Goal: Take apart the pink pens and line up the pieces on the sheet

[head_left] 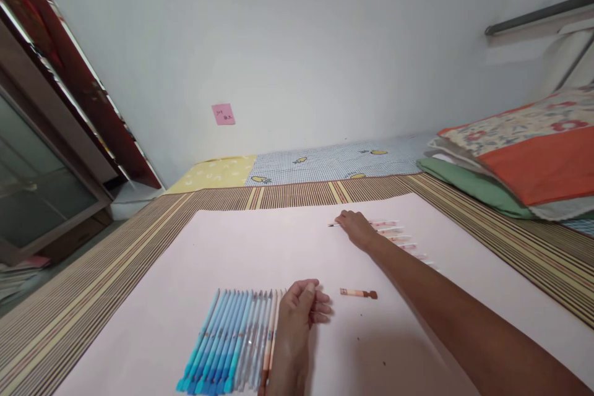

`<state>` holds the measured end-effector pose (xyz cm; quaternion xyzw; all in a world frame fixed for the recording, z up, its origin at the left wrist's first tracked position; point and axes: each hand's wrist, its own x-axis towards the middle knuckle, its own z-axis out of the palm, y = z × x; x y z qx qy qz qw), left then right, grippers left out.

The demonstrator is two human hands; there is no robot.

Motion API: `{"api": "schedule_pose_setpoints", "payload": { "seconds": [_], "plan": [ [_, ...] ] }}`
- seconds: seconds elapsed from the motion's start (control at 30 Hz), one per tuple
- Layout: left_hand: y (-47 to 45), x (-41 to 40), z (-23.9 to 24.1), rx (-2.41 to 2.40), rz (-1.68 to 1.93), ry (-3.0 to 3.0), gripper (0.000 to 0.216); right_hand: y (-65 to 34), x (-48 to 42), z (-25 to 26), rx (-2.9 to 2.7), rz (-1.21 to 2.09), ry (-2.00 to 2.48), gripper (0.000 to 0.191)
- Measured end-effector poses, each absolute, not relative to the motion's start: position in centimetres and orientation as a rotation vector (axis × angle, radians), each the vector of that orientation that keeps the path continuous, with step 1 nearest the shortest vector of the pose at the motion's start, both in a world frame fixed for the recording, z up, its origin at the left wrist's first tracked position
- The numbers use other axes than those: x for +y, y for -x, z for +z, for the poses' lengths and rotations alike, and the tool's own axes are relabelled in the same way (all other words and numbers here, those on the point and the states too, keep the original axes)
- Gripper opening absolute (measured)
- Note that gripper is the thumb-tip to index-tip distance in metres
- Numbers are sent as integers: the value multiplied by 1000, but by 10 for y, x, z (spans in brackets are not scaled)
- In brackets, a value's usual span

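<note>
My right hand (pixel 356 228) reaches to the far side of the pale pink sheet (pixel 241 241), its fingers closed on a slim white pen (pixel 332 224) whose dark tip points left. Under and beside that forearm lie several white pens with pinkish markings (pixel 398 237), partly covered by the arm. Nearer to me, my left hand (pixel 305 304) rests with its fingers loosely apart and nothing in them. It is beside a row of blue pens (pixel 218 334), clear greyish pens (pixel 253 337) and peach-brown pens (pixel 269 337), covering some. A short peach-and-brown cap-like piece (pixel 358 293) lies to its right.
A few tiny dark specks (pixel 384 363) dot the sheet. Beneath it is a striped mat (pixel 153 247). Folded bedding (pixel 524 161) is piled at the right. A pink note (pixel 223 114) sticks to the white wall, and a glass-fronted cabinet (pixel 37 167) stands left.
</note>
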<state>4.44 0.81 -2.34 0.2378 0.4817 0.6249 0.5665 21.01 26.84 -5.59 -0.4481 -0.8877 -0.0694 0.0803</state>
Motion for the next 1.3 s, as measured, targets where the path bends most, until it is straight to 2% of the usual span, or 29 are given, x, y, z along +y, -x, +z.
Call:
{"api": "schedule_pose_setpoints", "payload": {
  "seconds": [0.4,0.6,0.9,1.3],
  "plan": [
    [-43,8,-25,1129,1455,-571,54,-213,265,-58,-2600,-177,1334,26],
    [-44,6,-22,1140,1455,-571,54,-234,272,-44,-2409,-121,1494,31],
    [-46,8,-16,1166,1474,-559,56,-261,284,-34,-2305,149,1670,37],
    [-43,8,-24,1133,1449,-577,54,-249,279,-42,-2276,295,1662,33]
  ]
}}
